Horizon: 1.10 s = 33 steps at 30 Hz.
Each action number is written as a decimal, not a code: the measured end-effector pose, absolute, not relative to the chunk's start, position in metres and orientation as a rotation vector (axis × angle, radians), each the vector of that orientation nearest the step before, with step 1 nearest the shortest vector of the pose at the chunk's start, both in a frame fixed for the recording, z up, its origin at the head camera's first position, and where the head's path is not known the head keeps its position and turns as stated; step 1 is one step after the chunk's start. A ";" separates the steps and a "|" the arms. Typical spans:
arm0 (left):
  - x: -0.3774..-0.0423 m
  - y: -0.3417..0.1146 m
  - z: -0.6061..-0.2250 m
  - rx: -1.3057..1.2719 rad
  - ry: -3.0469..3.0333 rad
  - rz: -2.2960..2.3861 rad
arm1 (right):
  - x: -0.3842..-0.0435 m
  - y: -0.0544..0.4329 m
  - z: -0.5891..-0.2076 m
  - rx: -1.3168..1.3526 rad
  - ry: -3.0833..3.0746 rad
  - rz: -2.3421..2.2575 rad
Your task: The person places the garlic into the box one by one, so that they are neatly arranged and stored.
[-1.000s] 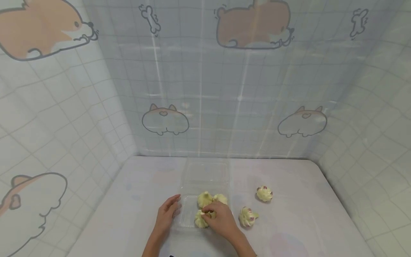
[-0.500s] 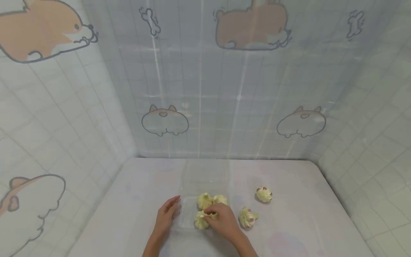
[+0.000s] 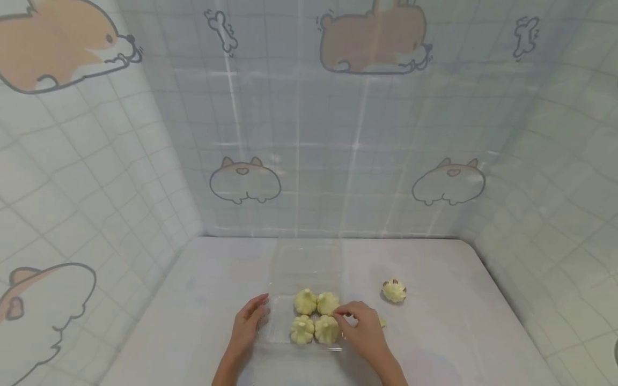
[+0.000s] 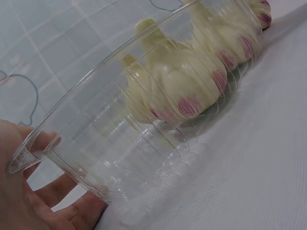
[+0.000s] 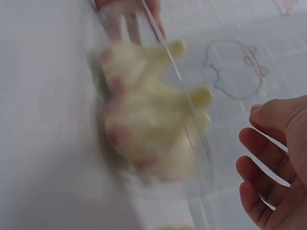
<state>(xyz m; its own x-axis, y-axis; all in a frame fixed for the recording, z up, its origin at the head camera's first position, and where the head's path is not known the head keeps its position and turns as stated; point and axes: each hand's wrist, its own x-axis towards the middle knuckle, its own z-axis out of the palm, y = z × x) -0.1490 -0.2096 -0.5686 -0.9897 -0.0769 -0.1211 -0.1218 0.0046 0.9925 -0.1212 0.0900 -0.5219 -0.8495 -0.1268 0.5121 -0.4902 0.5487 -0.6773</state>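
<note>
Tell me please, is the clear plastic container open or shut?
The container is open: its lid lies folded back, leaving four garlic bulbs inside uncovered.

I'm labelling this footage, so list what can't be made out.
Head: most of the nearer loose garlic bulb, behind the right hand.
Left wrist: part of the left hand, cut off by the left edge.
Right wrist: details of the boxed garlic, lost to blur.

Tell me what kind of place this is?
Probably a small, screened-off tabletop workspace. Sheets with cartoon dogs and grid lines stand on three sides of a pale table, and a clear plastic box there holds four garlic bulbs.
</note>
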 end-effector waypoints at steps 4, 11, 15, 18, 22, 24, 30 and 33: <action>-0.150 -0.210 -0.568 -0.210 2.170 2.215 | -0.121 0.111 -0.520 0.415 -2.372 1.219; -0.152 -0.211 -0.565 -0.223 2.193 2.210 | -0.123 0.148 -0.520 0.214 -2.416 1.183; -0.151 -0.209 -0.566 -0.221 2.182 2.205 | -0.119 0.170 -0.529 0.084 -2.430 1.165; -0.151 -0.208 -0.567 -0.219 2.188 2.202 | -0.116 0.183 -0.538 0.039 -2.422 1.164; -0.151 -0.210 -0.566 -0.220 2.203 2.197 | -0.114 0.195 -0.546 -0.046 -2.444 1.227; -0.151 -0.210 -0.565 -0.209 2.203 2.191 | -0.113 0.199 -0.549 -0.109 -2.475 1.263; -0.150 -0.208 -0.561 -0.215 2.163 2.199 | -0.111 0.203 -0.552 -0.231 -2.587 1.337; -0.151 -0.208 -0.569 -0.222 2.170 2.216 | -0.111 0.200 -0.556 -0.263 -2.614 1.371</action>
